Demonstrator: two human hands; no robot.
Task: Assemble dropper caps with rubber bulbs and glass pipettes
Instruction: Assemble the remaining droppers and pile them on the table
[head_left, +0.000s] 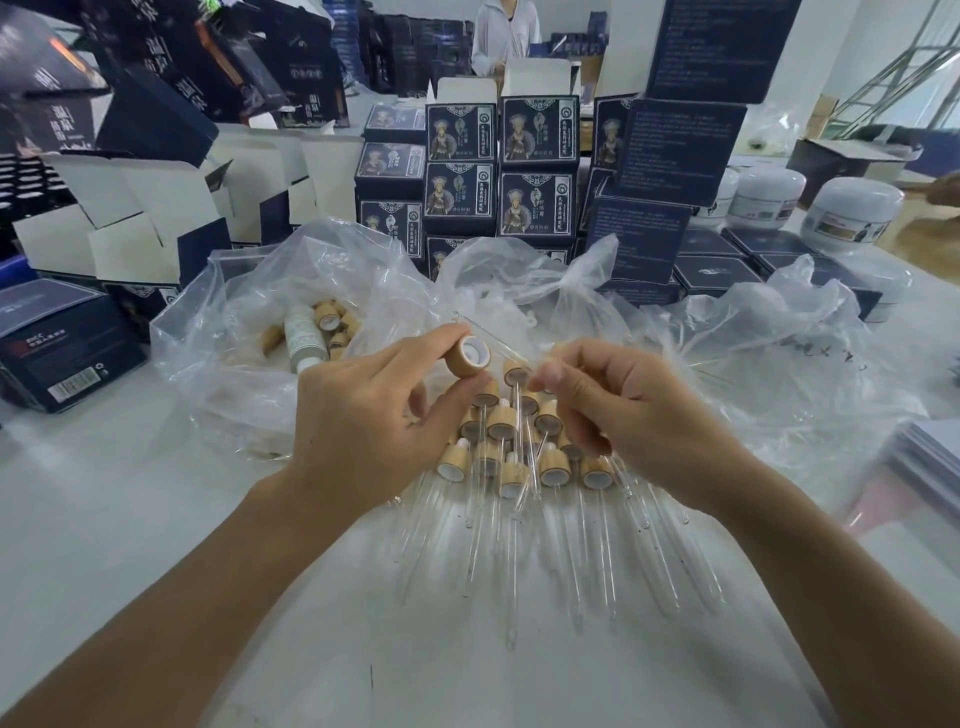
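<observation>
My left hand (374, 415) pinches a bamboo-coloured dropper cap (467, 357) between thumb and fingers, its white inner opening turned toward me. My right hand (634, 415) pinches a thin glass pipette (493, 338) that slants up and left behind the cap. Below both hands lies a pile of assembled droppers (519, 452) on the white table (130, 545), their glass tubes pointing toward me.
A clear plastic bag (249, 332) at the left holds several loose caps and a white bottle (301, 332). More crumpled plastic (779, 353) lies at the right. Dark blue boxes (535, 171) are stacked behind, white jars (852, 213) stand far right, and a person stands at the back.
</observation>
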